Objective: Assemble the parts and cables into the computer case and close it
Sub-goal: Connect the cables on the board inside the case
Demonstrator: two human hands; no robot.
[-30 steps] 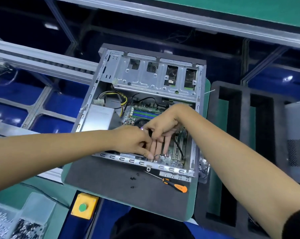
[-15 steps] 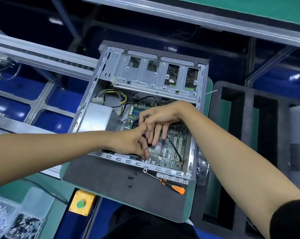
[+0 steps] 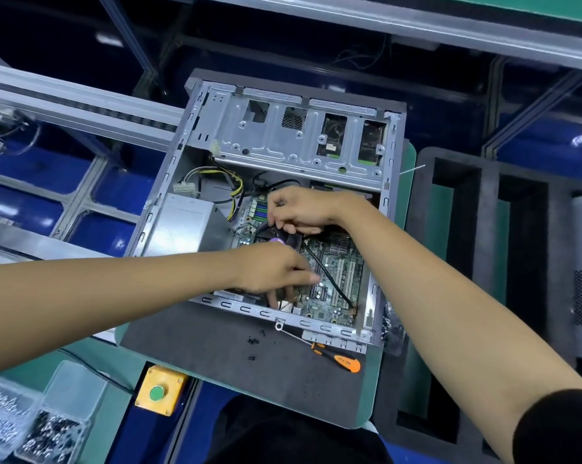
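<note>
Green desk [image 3: 396, 390], grey mat, open computer case [image 3: 196, 135] lying flat. Cabling stage: right hand [image 3: 303, 211] pinches a black cable [image 3: 330, 279] over the motherboard [image 3: 336, 272]; left hand [image 3: 276, 269], fingers extended, presses nearby. Next, I'd say: seat that connector squarely.

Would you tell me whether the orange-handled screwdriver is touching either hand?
Apart. The head view shows the orange-handled screwdriver lying on the grey mat, outside the case, clear of both hands.

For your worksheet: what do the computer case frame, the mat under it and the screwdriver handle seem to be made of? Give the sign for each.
Computer case frame: bare sheet metal, probably steel; dull grey sheen, stamped slots and holes.
Mat: dark grey, matte, no shine; likely rubber or foam.
Screwdriver handle: orange and black, smooth; looks like plastic, perhaps with a rubbery grip.
</note>
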